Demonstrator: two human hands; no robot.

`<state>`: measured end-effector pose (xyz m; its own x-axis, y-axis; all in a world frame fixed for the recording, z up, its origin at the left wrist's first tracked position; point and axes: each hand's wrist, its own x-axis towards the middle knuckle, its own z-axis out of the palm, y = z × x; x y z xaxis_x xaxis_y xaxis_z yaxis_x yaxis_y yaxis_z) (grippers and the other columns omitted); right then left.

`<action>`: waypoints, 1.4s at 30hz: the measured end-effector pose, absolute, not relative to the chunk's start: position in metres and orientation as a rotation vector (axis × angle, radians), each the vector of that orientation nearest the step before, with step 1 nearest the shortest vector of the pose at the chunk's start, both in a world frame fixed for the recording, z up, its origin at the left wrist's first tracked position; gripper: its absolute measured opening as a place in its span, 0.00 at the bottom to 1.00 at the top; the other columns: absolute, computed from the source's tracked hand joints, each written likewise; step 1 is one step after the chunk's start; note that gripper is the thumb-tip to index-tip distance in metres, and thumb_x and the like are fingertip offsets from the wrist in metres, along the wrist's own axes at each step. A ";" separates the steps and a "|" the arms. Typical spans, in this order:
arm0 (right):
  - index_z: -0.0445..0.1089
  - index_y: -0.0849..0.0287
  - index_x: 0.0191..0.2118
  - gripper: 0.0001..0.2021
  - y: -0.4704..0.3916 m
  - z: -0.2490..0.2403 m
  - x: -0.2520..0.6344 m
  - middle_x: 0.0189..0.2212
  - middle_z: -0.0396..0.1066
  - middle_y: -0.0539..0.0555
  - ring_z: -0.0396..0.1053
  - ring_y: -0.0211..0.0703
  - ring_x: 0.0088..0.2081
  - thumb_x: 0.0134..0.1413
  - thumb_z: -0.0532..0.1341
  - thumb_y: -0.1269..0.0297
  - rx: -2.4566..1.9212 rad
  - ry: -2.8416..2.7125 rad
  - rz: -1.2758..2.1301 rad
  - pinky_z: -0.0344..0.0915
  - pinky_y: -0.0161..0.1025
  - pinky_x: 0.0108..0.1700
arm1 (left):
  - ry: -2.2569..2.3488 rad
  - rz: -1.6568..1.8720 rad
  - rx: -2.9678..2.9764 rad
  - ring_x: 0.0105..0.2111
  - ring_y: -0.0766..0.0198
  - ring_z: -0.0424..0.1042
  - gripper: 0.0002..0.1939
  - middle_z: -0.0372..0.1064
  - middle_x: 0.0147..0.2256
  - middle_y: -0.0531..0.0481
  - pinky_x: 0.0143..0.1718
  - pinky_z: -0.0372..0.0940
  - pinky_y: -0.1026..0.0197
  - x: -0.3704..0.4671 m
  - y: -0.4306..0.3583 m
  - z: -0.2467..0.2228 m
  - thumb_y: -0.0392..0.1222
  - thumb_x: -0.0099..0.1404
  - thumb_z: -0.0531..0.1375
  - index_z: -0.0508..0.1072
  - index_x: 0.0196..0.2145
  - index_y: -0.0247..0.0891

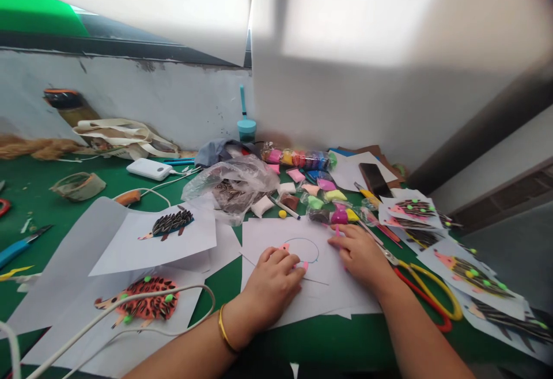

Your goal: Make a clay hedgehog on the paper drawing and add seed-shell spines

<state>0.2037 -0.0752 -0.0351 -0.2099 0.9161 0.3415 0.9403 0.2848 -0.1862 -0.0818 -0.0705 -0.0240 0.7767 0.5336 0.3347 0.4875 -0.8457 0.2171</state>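
Head view: your green table (319, 344) spread beneath everything, and on it lay the drawing sheet (263, 232), right in front of you. Left of the drawing sheet were pages bearing a dark seed-covered hedgehog (173, 222) and a pink seed-studded hedgehog (151, 298); more hedgehog pictures (415, 209) overlapped to its right. A clear plastic bag (259, 180) of striped seeds sat just beyond the sheet's far left corner.

Your two hands were apart. Your left hand (276, 284) bent over the middle of the drawing sheet, and your right hand (360, 252) lay over its right side; whether either pinched anything, you could not tell from this angle. Scissors (402, 264) with yellow and red handles rested right of the sheet, and a phone (375, 179) lay beyond its far right corner.

On the drawing sheet, a blue oval outline (318, 250) showed between your hands. A pink strip (337, 230) showed at your right fingers, a pink piece (306, 266) at your left fingertips, and a pink head shape (284, 247) at the oval's left end. Just past the sheet's far edge sat a yellow ball (282, 213).
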 end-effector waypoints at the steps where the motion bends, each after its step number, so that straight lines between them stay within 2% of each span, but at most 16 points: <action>1: 0.80 0.52 0.40 0.19 -0.075 -0.034 0.203 0.51 0.74 0.55 0.67 0.54 0.53 0.48 0.56 0.77 -1.680 -2.180 -0.072 0.65 0.53 0.56 | 0.812 0.590 2.861 0.50 0.54 0.66 0.14 0.71 0.49 0.48 0.55 0.57 0.47 -0.081 -0.071 -0.023 0.42 0.66 0.60 0.70 0.50 0.45; 4: 0.79 0.53 0.35 0.15 -0.075 -0.031 0.203 0.53 0.73 0.55 0.66 0.54 0.54 0.47 0.57 0.75 -1.690 -2.183 -0.066 0.63 0.54 0.56 | 0.795 0.582 2.902 0.49 0.54 0.67 0.10 0.71 0.48 0.48 0.55 0.57 0.47 -0.078 -0.073 -0.023 0.41 0.68 0.58 0.72 0.47 0.45; 7: 0.78 0.53 0.30 0.12 -0.076 -0.029 0.203 0.55 0.70 0.55 0.65 0.55 0.56 0.48 0.57 0.73 -1.701 -2.146 -0.109 0.62 0.55 0.56 | 0.852 0.588 2.884 0.52 0.53 0.66 0.14 0.71 0.51 0.47 0.56 0.57 0.46 -0.077 -0.075 -0.024 0.41 0.67 0.60 0.71 0.50 0.45; 9: 0.77 0.53 0.31 0.11 -0.076 -0.028 0.201 0.55 0.71 0.55 0.66 0.55 0.55 0.49 0.57 0.72 -1.732 -2.102 -0.140 0.62 0.54 0.55 | 0.964 0.616 2.822 0.57 0.49 0.63 0.22 0.67 0.56 0.44 0.60 0.54 0.43 -0.078 -0.075 -0.025 0.45 0.63 0.63 0.68 0.55 0.45; 12: 0.75 0.54 0.33 0.09 -0.076 -0.027 0.199 0.52 0.73 0.55 0.67 0.55 0.53 0.50 0.57 0.71 -1.797 -2.056 -0.144 0.63 0.53 0.52 | 1.186 0.589 2.668 0.65 0.41 0.53 0.40 0.54 0.65 0.38 0.63 0.48 0.37 -0.085 -0.069 -0.025 0.53 0.53 0.70 0.63 0.61 0.44; 14: 0.73 0.54 0.32 0.08 -0.076 -0.027 0.199 0.48 0.75 0.55 0.68 0.54 0.51 0.50 0.57 0.71 -1.825 -2.032 -0.137 0.63 0.51 0.50 | 1.284 0.505 2.578 0.66 0.38 0.49 0.51 0.48 0.67 0.34 0.63 0.48 0.35 -0.091 -0.063 -0.024 0.55 0.47 0.72 0.57 0.65 0.44; 17: 0.72 0.55 0.33 0.09 -0.074 -0.029 0.202 0.42 0.76 0.55 0.70 0.52 0.46 0.50 0.56 0.73 -1.828 -1.998 -0.155 0.64 0.48 0.48 | 1.322 0.418 2.533 0.66 0.39 0.51 0.57 0.47 0.68 0.33 0.63 0.48 0.35 -0.095 -0.056 -0.024 0.55 0.46 0.73 0.52 0.68 0.45; 20: 0.73 0.56 0.40 0.12 -0.066 -0.030 0.206 0.42 0.76 0.56 0.70 0.52 0.45 0.53 0.55 0.72 -1.849 -1.965 -0.211 0.63 0.48 0.48 | 1.349 0.431 2.537 0.65 0.40 0.54 0.55 0.51 0.67 0.33 0.63 0.47 0.35 -0.092 -0.056 -0.027 0.57 0.46 0.72 0.53 0.67 0.45; 25: 0.72 0.56 0.49 0.14 -0.040 -0.022 0.201 0.48 0.74 0.58 0.68 0.56 0.48 0.58 0.59 0.64 -1.864 -1.997 -0.325 0.62 0.50 0.47 | 1.389 0.509 2.561 0.64 0.39 0.56 0.53 0.54 0.65 0.33 0.62 0.48 0.35 -0.085 -0.061 -0.032 0.60 0.48 0.70 0.54 0.67 0.44; 28: 0.73 0.55 0.48 0.13 -0.023 -0.015 0.193 0.48 0.74 0.59 0.67 0.56 0.49 0.57 0.62 0.65 -1.856 -2.058 -0.334 0.62 0.49 0.45 | 1.394 0.504 2.564 0.63 0.39 0.57 0.53 0.54 0.65 0.32 0.62 0.49 0.35 -0.085 -0.061 -0.031 0.61 0.49 0.69 0.54 0.67 0.42; 34: 0.75 0.54 0.40 0.08 -0.009 -0.004 0.183 0.40 0.75 0.56 0.68 0.53 0.45 0.54 0.64 0.69 -1.951 -2.101 -0.288 0.61 0.44 0.41 | 1.387 0.532 2.561 0.62 0.39 0.58 0.51 0.56 0.65 0.33 0.61 0.51 0.35 -0.087 -0.060 -0.029 0.62 0.50 0.69 0.57 0.66 0.41; 37: 0.75 0.53 0.41 0.07 -0.009 -0.003 0.185 0.40 0.76 0.56 0.68 0.53 0.46 0.55 0.64 0.66 -1.932 -2.076 -0.259 0.61 0.44 0.40 | 1.338 0.645 2.552 0.61 0.41 0.60 0.43 0.59 0.63 0.34 0.60 0.54 0.37 -0.088 -0.058 -0.027 0.59 0.56 0.66 0.60 0.64 0.39; 40: 0.75 0.54 0.43 0.08 -0.009 -0.004 0.196 0.42 0.76 0.55 0.69 0.53 0.45 0.58 0.61 0.63 -1.891 -2.000 -0.233 0.61 0.45 0.41 | 1.297 0.803 2.468 0.57 0.46 0.64 0.29 0.65 0.58 0.37 0.57 0.59 0.42 -0.089 -0.054 -0.019 0.53 0.65 0.61 0.64 0.59 0.38; 42: 0.76 0.55 0.42 0.10 -0.009 -0.004 0.206 0.42 0.77 0.55 0.70 0.52 0.44 0.60 0.59 0.63 -1.892 -1.940 -0.220 0.62 0.45 0.43 | 1.291 0.879 2.360 0.53 0.50 0.67 0.19 0.70 0.51 0.40 0.53 0.62 0.45 -0.088 -0.051 -0.012 0.48 0.67 0.58 0.69 0.53 0.38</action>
